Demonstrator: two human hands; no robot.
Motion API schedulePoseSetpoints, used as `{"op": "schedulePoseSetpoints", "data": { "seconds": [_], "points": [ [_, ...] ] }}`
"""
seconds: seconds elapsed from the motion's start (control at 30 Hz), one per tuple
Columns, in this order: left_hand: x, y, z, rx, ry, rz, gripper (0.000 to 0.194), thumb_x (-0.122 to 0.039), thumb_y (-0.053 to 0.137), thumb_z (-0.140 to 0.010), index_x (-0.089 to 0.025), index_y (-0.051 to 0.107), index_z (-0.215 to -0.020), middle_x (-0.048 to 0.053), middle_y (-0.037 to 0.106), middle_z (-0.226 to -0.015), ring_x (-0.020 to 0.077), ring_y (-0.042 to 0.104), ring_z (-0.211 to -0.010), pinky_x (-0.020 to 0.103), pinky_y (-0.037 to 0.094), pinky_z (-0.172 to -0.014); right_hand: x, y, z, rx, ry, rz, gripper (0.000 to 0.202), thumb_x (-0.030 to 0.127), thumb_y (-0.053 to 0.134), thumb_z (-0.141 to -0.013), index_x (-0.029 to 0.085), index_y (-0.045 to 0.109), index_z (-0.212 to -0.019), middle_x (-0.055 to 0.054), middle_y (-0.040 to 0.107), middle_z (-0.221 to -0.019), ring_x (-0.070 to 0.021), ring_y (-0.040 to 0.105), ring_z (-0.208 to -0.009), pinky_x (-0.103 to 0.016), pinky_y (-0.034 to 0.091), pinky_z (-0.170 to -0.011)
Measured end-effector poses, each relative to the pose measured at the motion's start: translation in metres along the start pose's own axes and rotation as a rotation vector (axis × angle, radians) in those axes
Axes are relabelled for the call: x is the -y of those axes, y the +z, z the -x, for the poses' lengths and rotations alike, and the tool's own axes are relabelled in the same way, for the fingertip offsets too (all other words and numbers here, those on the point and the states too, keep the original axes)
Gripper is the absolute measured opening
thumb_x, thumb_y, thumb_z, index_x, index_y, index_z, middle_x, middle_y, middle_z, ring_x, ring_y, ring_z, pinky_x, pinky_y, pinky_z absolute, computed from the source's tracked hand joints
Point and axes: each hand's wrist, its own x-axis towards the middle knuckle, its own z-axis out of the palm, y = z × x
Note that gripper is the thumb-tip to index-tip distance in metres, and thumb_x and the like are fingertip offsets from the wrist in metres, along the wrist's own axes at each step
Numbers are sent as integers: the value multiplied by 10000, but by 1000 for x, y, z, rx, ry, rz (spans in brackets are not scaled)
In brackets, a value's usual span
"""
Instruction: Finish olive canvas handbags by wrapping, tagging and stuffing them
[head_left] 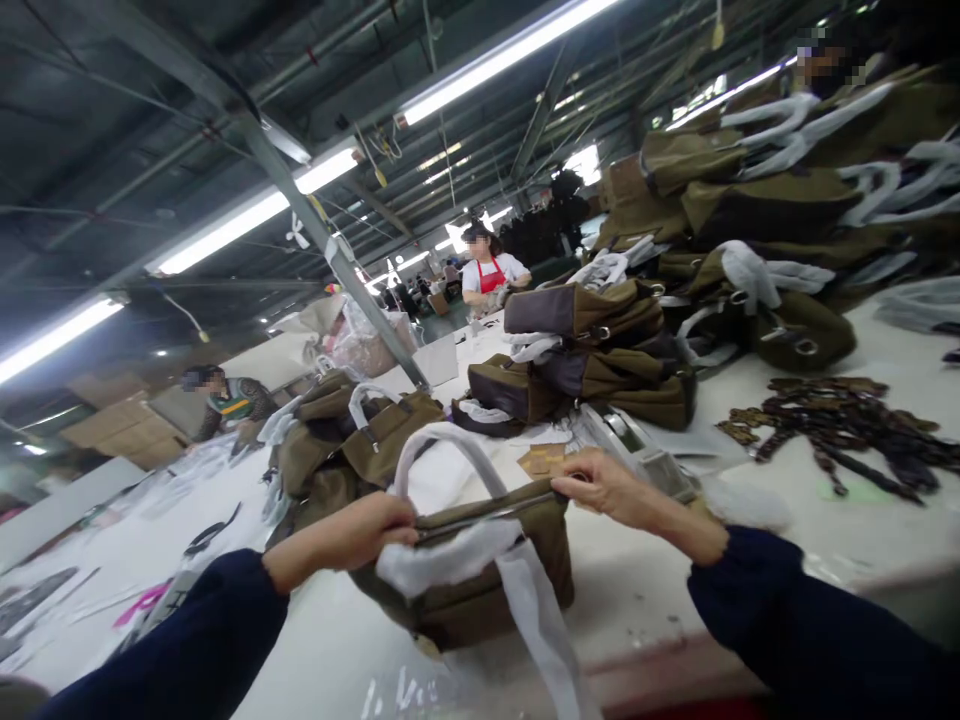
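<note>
An olive-brown handbag point(480, 615) stands on the white table before me, its two handles wrapped in white padding. Along its top runs a zipper point(480, 515). My left hand point(367, 530) is closed on the bag's top edge at the left end. At the right end my right hand point(600, 485) pinches the top corner between thumb and fingers. One wrapped handle point(450, 560) flops over the near side of the bag, and the other arches up behind the zipper. The inside of the bag is hidden.
Similar bags point(615, 370) are heaped behind and to the right; more point(322, 440) lie at the left. A tangle of dark straps point(840, 425) lies on the table point(750, 540) at right. A person in a red apron point(491, 275) stands beyond; another person point(232, 400) is at left.
</note>
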Motion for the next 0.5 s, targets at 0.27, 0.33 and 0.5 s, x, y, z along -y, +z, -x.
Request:
{"op": "schedulePoseSetpoints", "data": {
  "seconds": [0.27, 0.33, 0.5],
  "points": [
    [52, 18, 57, 235, -310, 345, 434, -582, 545, -841, -180, 581, -682, -34, 468, -511, 102, 387, -424, 217, 276, -406, 2, -14, -24, -67, 117, -127, 469, 617, 581, -790, 189, 467, -634, 43, 429, -495, -81, 368, -425, -226, 276, -415],
    [56, 31, 62, 316, -346, 470, 452, -615, 573, -815, -173, 608, -729, -14, 541, -537, 107, 444, -409, 221, 332, -408, 12, -9, -28, -130, 118, -193, 464, 636, 579, -792, 188, 496, -709, 14, 512, -580, -110, 469, -479, -240, 371, -449],
    [71, 57, 48, -189, -275, 644, 508, -634, 551, -842, -157, 649, -988, 83, 698, -893, 185, 652, -722, 262, 492, -582, 44, 39, 28, -680, -5, -71, 332, 559, 498, -909, 232, 515, -857, -53, 578, -799, -204, 554, -721, -340, 476, -654]
  ]
}}
